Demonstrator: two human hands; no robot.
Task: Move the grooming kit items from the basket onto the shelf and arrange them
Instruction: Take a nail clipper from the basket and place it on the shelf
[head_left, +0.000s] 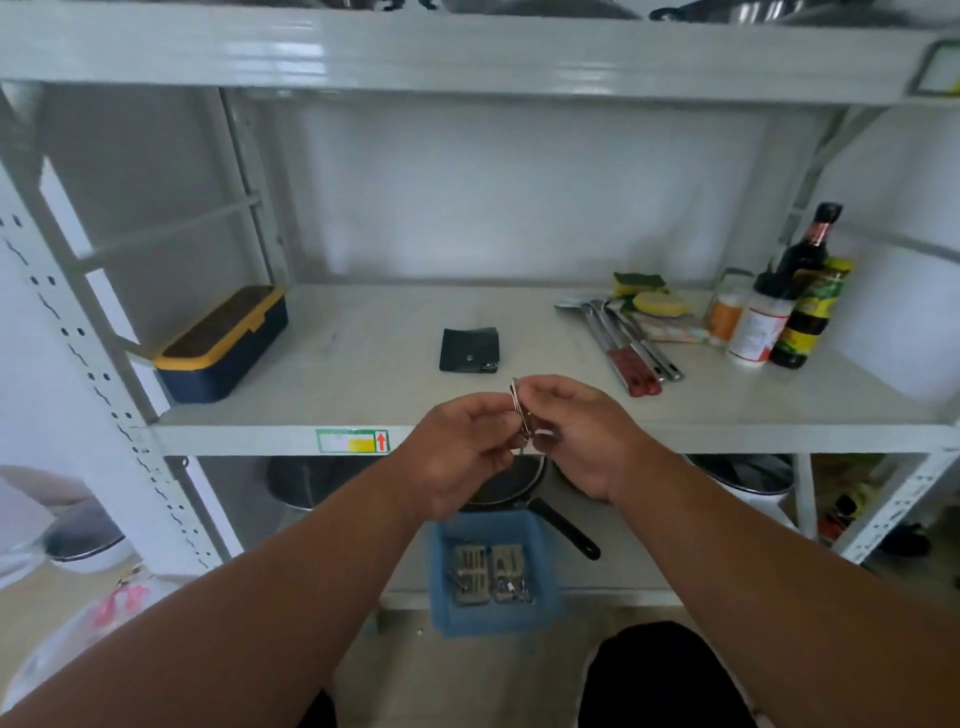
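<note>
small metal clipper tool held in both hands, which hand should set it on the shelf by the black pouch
Right, probably: the right hand pinches the small metal clipper tool nearer the black pouch; the left hand sits lower.

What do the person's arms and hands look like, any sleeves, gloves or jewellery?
Both forearms are bare as far as the frame shows, with no sleeves in view. The left hand and right hand wear no gloves, and no rings, watch or wristbands show. Dark clothing shows at the bottom edge, over the legs.
</note>
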